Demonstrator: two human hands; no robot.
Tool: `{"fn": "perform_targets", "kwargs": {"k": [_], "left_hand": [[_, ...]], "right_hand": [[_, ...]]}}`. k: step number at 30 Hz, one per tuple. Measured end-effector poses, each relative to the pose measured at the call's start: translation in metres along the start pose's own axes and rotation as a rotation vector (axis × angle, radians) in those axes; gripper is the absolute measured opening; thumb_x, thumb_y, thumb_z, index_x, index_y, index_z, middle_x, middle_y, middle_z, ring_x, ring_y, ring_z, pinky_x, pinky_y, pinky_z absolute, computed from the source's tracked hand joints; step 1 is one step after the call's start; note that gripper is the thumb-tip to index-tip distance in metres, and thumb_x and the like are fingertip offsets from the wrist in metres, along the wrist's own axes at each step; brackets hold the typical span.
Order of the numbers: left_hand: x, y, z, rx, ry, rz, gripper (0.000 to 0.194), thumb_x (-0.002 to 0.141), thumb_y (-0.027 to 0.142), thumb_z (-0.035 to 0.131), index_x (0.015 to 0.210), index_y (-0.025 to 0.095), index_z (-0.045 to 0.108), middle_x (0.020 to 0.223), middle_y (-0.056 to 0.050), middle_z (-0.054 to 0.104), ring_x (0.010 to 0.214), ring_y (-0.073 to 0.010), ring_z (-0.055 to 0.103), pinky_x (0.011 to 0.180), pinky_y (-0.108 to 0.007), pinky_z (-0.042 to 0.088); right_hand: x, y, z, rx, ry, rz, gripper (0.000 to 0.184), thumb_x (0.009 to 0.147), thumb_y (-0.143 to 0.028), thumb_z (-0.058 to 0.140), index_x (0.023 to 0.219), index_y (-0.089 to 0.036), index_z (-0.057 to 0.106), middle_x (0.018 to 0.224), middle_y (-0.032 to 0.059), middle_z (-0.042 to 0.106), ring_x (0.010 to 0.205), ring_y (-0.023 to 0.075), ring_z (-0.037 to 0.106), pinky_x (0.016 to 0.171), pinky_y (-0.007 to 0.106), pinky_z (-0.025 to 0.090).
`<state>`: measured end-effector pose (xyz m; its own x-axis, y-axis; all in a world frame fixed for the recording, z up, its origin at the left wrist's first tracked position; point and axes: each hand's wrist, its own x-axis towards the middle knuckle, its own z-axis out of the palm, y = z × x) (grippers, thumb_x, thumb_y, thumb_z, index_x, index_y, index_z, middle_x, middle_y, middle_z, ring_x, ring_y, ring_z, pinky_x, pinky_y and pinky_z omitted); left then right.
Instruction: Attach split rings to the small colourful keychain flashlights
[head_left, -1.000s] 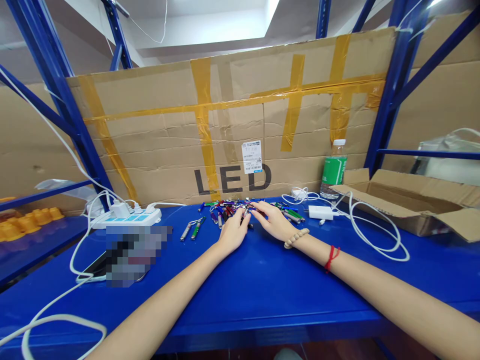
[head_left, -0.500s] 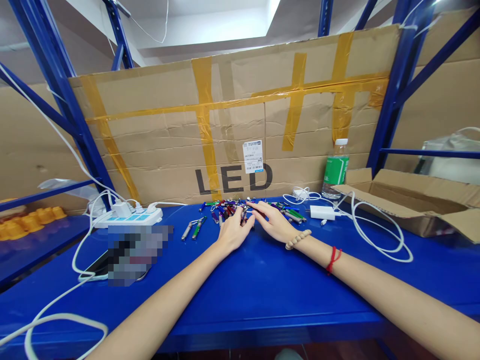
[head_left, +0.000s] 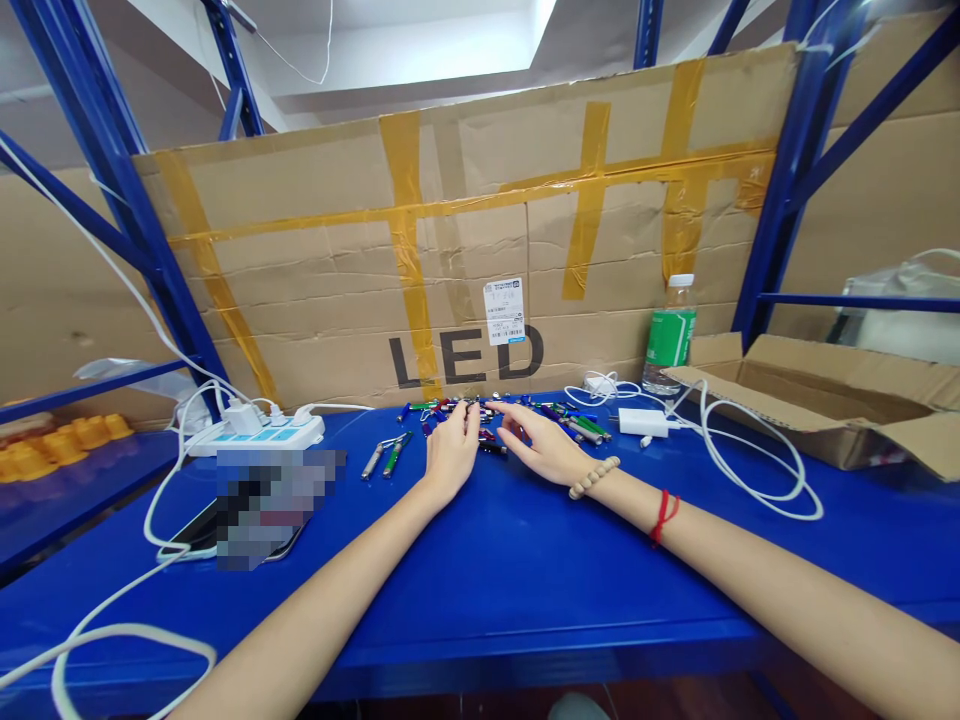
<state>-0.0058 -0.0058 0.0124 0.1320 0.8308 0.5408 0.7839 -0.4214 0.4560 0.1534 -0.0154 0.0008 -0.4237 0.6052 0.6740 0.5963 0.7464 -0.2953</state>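
A loose pile of small shiny pen-like metal sticks (head_left: 589,428) in blue, green, purple, red and silver lies at the back of the blue shelf top (head_left: 540,570). My left hand (head_left: 452,452) reaches into the pile's near left side, fingers stretched forward and a narrow gap beside the thumb. No held stick shows there, though the fingertips partly blend with the pile. To its right, my right hand (head_left: 541,443) is open over the pile, index finger extended and thumb apart. Between the hands lies a dark stick (head_left: 492,448). A silver and green pair (head_left: 392,457) rests apart on the left.
On the left are a white power strip (head_left: 281,434), cables and a phone-like device (head_left: 217,515), partly blurred. A white adapter (head_left: 642,422), a green-labelled bottle (head_left: 670,338) and an open cardboard box (head_left: 840,400) stand right. A cardboard sheet (head_left: 322,300) closes the back.
My left hand has shifted slightly left, its thumb now pointing forward beside the fingers. The gap between my hands has widened, baring a dark stick. My right hand has barely moved.
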Motion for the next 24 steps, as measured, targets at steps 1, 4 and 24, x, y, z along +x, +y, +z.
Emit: {"fn": "perform_targets", "kwargs": {"k": [1, 4, 24], "left_hand": [[0.002, -0.001, -0.003, 0.057, 0.019, -0.006, 0.033, 0.089, 0.041, 0.023, 0.089, 0.021, 0.050, 0.069, -0.002, 0.063, 0.068, -0.0174, 0.060, 0.059, -0.023, 0.037], [0.009, -0.009, -0.012, 0.223, 0.062, -0.052, 0.033, 0.090, 0.039, 0.019, 0.099, 0.021, 0.046, 0.075, -0.005, 0.065, 0.070, -0.0217, 0.062, 0.061, -0.027, 0.038], [0.024, -0.049, -0.026, 0.727, -0.204, -0.153, 0.029, 0.087, 0.016, 0.026, 0.112, 0.015, 0.042, 0.110, -0.016, 0.050, 0.087, -0.0234, 0.060, 0.065, -0.030, 0.043]], "right_hand": [[0.000, -0.001, 0.000, 0.007, -0.002, 0.003, 0.040, 0.087, -0.026, 0.037, 0.127, -0.021, 0.038, 0.088, 0.0046, 0.059, 0.079, 0.0150, 0.055, 0.076, 0.033, 0.046], [0.000, -0.002, -0.001, 0.004, -0.003, 0.002, 0.038, 0.087, -0.023, 0.037, 0.124, -0.021, 0.040, 0.087, 0.0037, 0.059, 0.076, 0.0140, 0.055, 0.074, 0.031, 0.046], [-0.002, 0.005, 0.000, -0.199, -0.112, -0.021, 0.018, 0.080, -0.020, 0.047, 0.093, -0.019, 0.059, 0.084, 0.0035, 0.058, 0.078, 0.0138, 0.055, 0.071, 0.027, 0.044]]}}
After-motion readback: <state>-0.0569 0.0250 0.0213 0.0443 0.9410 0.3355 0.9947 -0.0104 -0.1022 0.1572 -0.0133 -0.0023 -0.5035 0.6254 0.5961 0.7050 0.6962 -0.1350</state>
